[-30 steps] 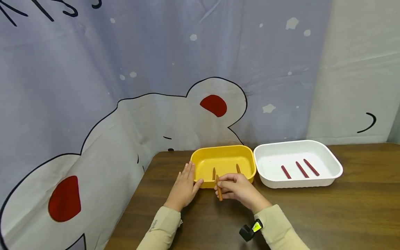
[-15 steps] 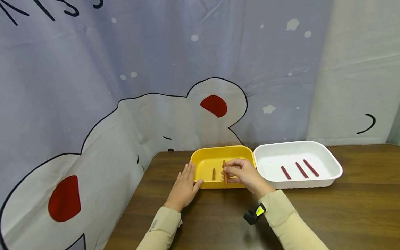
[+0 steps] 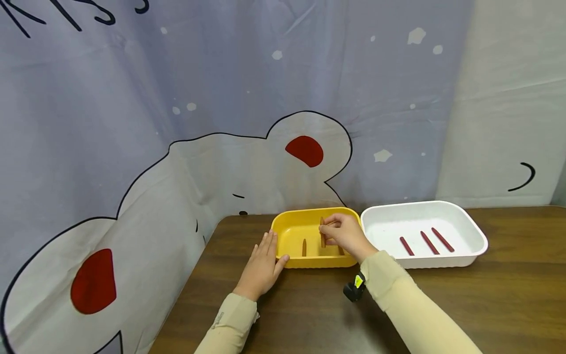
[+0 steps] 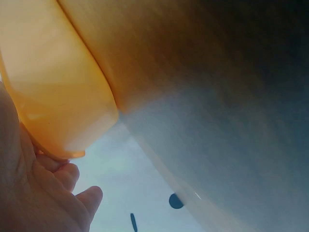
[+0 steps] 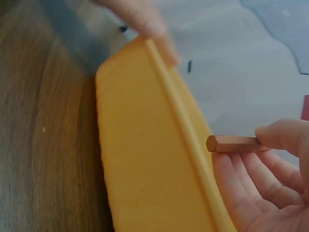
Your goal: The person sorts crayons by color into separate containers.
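Observation:
My right hand (image 3: 347, 237) pinches a brown crayon (image 3: 322, 235) between thumb and fingertips, upright over the yellow tray (image 3: 309, 263). In the right wrist view the crayon's flat hexagonal end (image 5: 212, 143) shows. Two more brown crayons are inside that tray: one left of middle (image 3: 304, 248), the other (image 3: 341, 250) at the right, partly covered by my right hand. My left hand (image 3: 258, 270) rests against the tray's left side with straight fingers, the thumb at its front left corner. The left wrist view shows those fingers touching the yellow wall (image 4: 63, 96).
Right beside the yellow tray stands a white tray (image 3: 442, 261) holding three dark red crayons (image 3: 430, 243). Both trays sit at the back of a brown wooden table (image 3: 309, 314). A printed curtain (image 3: 230, 64) hangs behind and to the left.
My right hand has carried the brown crayon from in front of the yellow tray's near rim up and back, over its inside. The left hand has stayed in place.

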The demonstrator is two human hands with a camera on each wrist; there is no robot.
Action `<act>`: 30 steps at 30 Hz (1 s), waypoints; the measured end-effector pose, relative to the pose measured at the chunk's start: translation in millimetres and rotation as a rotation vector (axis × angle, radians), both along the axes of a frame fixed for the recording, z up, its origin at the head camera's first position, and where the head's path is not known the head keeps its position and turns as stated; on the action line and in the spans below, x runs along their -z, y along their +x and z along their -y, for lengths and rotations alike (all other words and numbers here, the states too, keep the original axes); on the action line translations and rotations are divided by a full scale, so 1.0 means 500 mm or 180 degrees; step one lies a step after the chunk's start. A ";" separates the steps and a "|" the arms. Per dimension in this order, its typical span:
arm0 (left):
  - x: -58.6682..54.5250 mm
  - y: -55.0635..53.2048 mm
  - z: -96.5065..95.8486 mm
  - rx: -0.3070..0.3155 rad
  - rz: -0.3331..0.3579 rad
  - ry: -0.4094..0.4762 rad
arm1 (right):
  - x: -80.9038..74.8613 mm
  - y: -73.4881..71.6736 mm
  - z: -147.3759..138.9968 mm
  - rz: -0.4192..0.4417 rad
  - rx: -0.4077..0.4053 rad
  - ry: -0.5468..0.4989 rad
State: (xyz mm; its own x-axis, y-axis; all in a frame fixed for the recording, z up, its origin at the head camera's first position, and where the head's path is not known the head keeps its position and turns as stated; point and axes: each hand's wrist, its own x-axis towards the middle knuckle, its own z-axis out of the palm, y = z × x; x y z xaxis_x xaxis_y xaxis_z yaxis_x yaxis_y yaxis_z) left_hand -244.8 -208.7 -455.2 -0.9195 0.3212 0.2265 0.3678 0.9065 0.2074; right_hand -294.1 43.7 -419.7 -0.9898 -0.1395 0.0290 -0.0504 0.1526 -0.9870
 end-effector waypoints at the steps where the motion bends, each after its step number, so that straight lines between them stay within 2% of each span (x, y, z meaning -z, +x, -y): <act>1: 0.000 0.000 0.000 -0.0001 0.0001 -0.0001 | 0.001 -0.003 0.002 -0.0024 0.0020 0.0079; 4: 0.000 0.000 0.000 -0.0002 0.0006 0.0000 | 0.004 -0.011 0.008 -0.0054 0.0088 0.0319; 13: 0.000 0.000 -0.001 0.0002 0.0003 0.0010 | 0.013 -0.015 0.015 -0.0132 0.0072 0.0972; 20: 0.001 0.000 -0.001 0.0015 -0.0016 0.0003 | 0.019 -0.012 0.021 -0.0375 0.0135 0.1566; 25: 0.002 -0.001 -0.001 0.0005 -0.0008 -0.0019 | 0.019 -0.009 0.020 -0.0369 0.0147 0.1673; 30: 0.002 -0.002 0.000 0.0002 -0.0027 -0.0034 | 0.019 -0.009 0.019 -0.0556 0.0148 0.1819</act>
State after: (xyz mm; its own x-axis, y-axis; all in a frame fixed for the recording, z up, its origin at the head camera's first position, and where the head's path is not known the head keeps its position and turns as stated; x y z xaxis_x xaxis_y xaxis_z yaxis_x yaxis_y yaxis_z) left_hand -245.6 -208.6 -456.3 -0.9174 0.3242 0.2309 0.3700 0.9084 0.1946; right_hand -298.6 34.3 -429.4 -0.9826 -0.1375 0.1248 -0.1849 0.6628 -0.7256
